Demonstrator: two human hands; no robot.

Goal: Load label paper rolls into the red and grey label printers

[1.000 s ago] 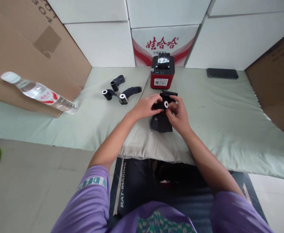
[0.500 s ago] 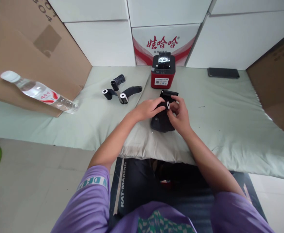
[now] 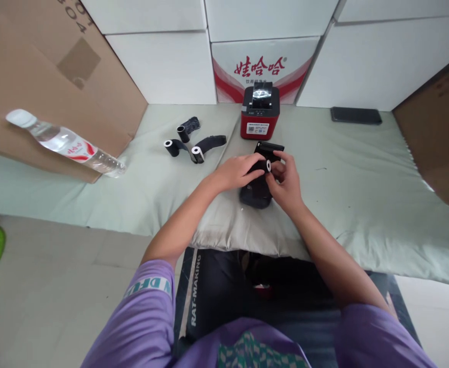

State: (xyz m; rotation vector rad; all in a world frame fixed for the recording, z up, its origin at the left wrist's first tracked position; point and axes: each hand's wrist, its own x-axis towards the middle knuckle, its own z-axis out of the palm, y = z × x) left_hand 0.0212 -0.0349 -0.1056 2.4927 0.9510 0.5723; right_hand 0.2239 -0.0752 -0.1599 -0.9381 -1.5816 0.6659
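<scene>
Black roll (image 3: 260, 176) in both hands; three rolls (image 3: 193, 144) left; one printer (image 3: 260, 113).

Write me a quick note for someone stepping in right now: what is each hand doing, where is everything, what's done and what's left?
Left hand: grip on the black roll from the left.
Right hand: fingers at the roll's white-cored end; whether it grips cannot be told.
A loose black sheet trails from the roll onto the pale green pad.
Red printer stands behind the hands.
Three other rolls lie partly unwound to the left; a water bottle leans farther left.
Done: one roll in hand. Left: the three lying rolls, untouched.
</scene>
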